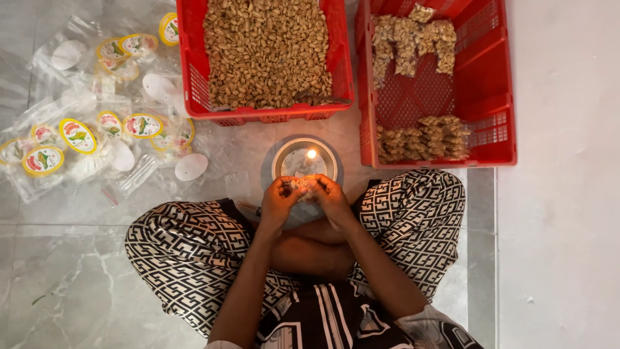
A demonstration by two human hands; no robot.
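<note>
A small clear packet of nuts (302, 187) sits pinched between our two hands, held just near of the lit candle, over our crossed legs at the centre of the scene. Going by size, we first have the grey marble floor (71, 278), then the two red plastic crates at the far side. The left crate (194, 77) is heaped with loose shelled nuts (266, 52); the right crate (491, 84) holds filled packets (423, 137) in two groups, one far and one near. To the far left, a spread of empty clear bags with round yellow-rimmed labels (77, 135) lies on the floor, with white oval pieces (191, 166) among them. Between the crates and our hands stands a round metal dish (284, 154) carrying the candle flame (311, 154). Our left hand (279, 197) curls shut, its fingertips pinching the packet's left end; our right hand (330, 196) does the same on the right end, thumbs pressed close together.
</note>
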